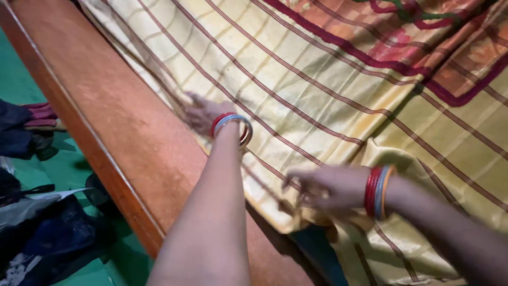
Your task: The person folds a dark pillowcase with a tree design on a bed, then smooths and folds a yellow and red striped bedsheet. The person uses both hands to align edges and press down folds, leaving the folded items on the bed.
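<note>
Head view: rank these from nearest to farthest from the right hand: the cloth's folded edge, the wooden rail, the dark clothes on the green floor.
1. Folded edge of the yellow striped cloth, right under the right hand, which touches it.
2. Wooden rail, to the left, past the left hand.
3. Dark clothes, far left on the floor, beyond the rail.
</note>
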